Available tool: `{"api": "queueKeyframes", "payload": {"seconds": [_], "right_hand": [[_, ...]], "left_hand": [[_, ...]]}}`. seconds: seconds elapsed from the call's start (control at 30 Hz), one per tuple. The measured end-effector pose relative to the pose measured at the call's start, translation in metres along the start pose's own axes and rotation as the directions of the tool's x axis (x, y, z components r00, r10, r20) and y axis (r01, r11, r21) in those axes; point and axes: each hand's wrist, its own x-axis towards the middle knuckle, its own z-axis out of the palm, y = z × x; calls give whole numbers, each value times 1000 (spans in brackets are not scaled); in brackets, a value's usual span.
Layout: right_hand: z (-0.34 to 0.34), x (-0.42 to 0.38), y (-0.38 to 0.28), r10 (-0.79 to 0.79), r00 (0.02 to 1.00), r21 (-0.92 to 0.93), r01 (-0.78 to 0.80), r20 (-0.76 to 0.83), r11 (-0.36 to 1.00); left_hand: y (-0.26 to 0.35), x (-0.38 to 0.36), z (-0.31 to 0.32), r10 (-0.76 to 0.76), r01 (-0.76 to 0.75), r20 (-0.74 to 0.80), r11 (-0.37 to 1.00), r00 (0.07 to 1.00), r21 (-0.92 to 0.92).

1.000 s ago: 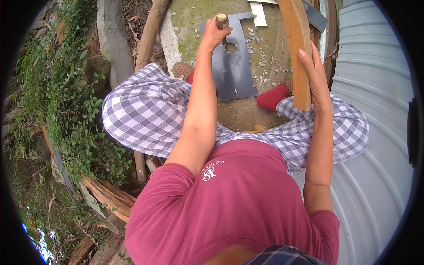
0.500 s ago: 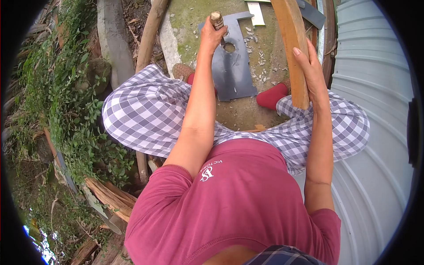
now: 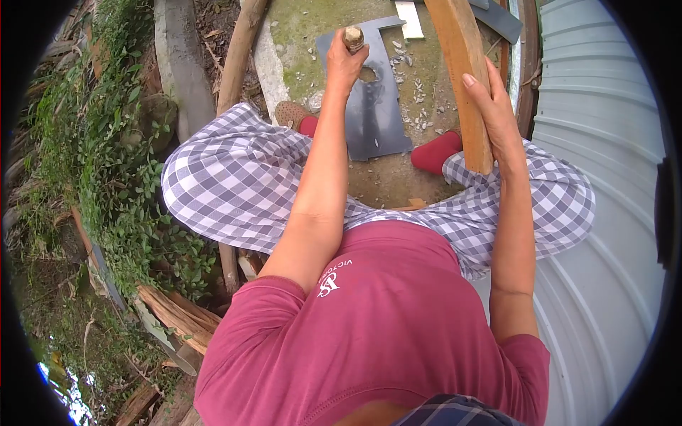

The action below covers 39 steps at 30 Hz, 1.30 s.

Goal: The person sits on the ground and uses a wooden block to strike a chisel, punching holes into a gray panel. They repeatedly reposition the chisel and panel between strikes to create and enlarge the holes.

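Head view | left hand [image 3: 346,65] grips wooden handle [image 3: 353,37] | right hand [image 3: 491,106] holds curved plank [image 3: 465,78]

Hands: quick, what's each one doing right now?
Left hand: closed around a wooden tool handle.
Right hand: holding a curved wooden plank.

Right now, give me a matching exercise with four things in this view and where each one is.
Things:
1. wooden tool handle
2. curved wooden plank
3. grey metal sheet
4. wood chips

Places:
A. flat on the ground between the feet
B. gripped in the left hand
C. scattered on the ground by the sheet
D. held upright by the right hand

Pairs: 1-B, 2-D, 3-A, 4-C
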Motion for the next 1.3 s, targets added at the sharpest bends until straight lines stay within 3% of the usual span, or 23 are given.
{"api": "queueKeyframes", "payload": {"seconds": [0.07,0.13,0.3,0.37,0.5,0.67,0.83,1.3], "right_hand": [[2,-2,-2,-4,1000,28,4,17,1000],[3,-5,-5,9,1000,30,-10,29,1000],[5,-4,-3,-4,999,-3,4,42,1000],[6,-7,-10,80,993,59,-85,82,995],[11,-4,-6,2,999,-17,-1,54,1000],[13,2,2,-13,996,70,6,90,998],[16,2,5,-2,992,24,-1,126,1000],[15,7,9,29,993,-2,-29,115,1000]], "left_hand": [[4,-12,5,25,-26,-45,1000,999,-10],[14,-30,11,146,-135,-150,988,978,78],[29,-63,34,64,-49,-256,997,965,65],[30,-70,37,114,-111,-153,993,982,32],[27,-72,41,142,-147,-142,989,980,-25],[23,-72,38,67,-72,-210,997,975,-19],[17,-65,37,133,-131,-243,991,961,23],[17,-58,33,119,-125,-260,992,958,-6]]}}
